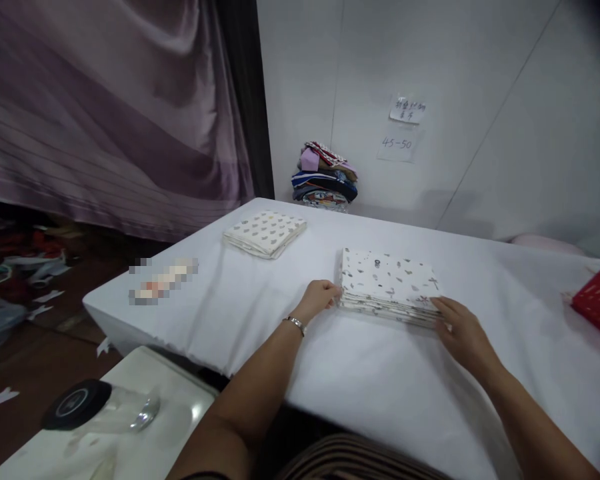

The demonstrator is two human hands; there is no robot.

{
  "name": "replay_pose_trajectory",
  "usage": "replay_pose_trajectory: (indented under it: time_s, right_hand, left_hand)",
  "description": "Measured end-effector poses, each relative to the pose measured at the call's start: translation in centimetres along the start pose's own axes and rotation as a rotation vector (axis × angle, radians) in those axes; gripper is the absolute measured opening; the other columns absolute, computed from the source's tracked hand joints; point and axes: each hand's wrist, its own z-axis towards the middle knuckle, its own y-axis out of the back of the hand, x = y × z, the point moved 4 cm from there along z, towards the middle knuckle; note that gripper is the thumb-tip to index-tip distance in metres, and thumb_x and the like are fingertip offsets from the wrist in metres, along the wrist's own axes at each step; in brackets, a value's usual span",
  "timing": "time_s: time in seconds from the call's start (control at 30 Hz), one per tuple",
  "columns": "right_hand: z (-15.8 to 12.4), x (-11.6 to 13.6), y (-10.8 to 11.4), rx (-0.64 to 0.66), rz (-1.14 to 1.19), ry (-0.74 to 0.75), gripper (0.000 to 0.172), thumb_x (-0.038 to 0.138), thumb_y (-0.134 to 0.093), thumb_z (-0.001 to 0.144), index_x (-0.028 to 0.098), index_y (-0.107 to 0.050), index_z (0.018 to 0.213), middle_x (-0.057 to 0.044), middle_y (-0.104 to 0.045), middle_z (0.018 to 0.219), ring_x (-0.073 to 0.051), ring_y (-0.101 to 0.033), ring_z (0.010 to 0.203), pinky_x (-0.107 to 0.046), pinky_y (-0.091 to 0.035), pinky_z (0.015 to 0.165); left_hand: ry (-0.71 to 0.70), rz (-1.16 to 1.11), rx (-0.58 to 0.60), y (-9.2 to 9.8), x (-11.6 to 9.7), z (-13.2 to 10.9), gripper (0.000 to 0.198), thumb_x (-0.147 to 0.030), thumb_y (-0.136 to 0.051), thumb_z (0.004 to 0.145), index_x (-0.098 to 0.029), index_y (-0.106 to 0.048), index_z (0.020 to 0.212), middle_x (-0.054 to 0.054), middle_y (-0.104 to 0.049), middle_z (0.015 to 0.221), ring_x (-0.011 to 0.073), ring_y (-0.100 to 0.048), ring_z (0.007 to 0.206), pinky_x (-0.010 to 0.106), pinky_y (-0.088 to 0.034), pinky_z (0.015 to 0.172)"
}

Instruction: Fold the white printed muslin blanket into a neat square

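White cloth [387, 275], folded flat, scattered prints, possibly leaves

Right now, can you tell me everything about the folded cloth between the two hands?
The folded cloth looks like soft fabric, white or cream, scattered with small grey and brown prints, some leaf-like. It's folded into a neat, roughly rectangular bundle, and many stacked layers show along its near edge. It lies flat on the white-covered table. The left hand is at its near left corner, and the right hand touches its near right corner.
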Motion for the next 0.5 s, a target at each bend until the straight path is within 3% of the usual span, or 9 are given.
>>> replay_pose_trajectory:
  time_s: [0.13, 0.27, 0.5]
  right_hand:
    - [3.3, 6.0, -1.1, 0.065, 0.255, 0.059, 0.027, 0.028, -0.042, 0.087, 0.022, -0.066, 0.098, -0.008, -0.063, 0.103, -0.023, -0.057, 0.097, -0.039, -0.047, 0.084]
    - [6.3, 10.8, -3.5, 0.146, 0.345, 0.123, 0.022, 0.027, -0.046, 0.087, 0.021, -0.066, 0.095, -0.006, -0.064, 0.098, -0.021, -0.056, 0.092, -0.036, -0.045, 0.082]
    - [8.9, 13.2, -6.8, 0.235, 0.267, 0.173, 0.019, 0.027, -0.054, 0.083, 0.021, -0.066, 0.097, -0.007, -0.064, 0.095, -0.021, -0.055, 0.089, -0.034, -0.042, 0.08]
  left_hand:
    - [0.016, 0.004, 0.048, -0.2, -0.1, -0.2, 0.025, -0.036, -0.061, 0.074, -0.013, -0.058, 0.064, 0.0, -0.058, 0.057, 0.0078, -0.052, 0.047, 0.018, -0.039, 0.043]
    - [0.067, 0.037, 0.104, -0.2, 0.3, -0.4, 0.022, -0.035, -0.064, 0.071, -0.014, -0.056, 0.067, 0.0, -0.059, 0.057, 0.0085, -0.053, 0.046, 0.018, -0.04, 0.042]
    - [-0.011, 0.044, 0.104, -0.6, 0.2, -0.1, 0.018, -0.03, -0.059, 0.073, -0.015, -0.055, 0.065, -0.002, -0.055, 0.055, 0.0068, -0.047, 0.042, 0.019, -0.037, 0.041]
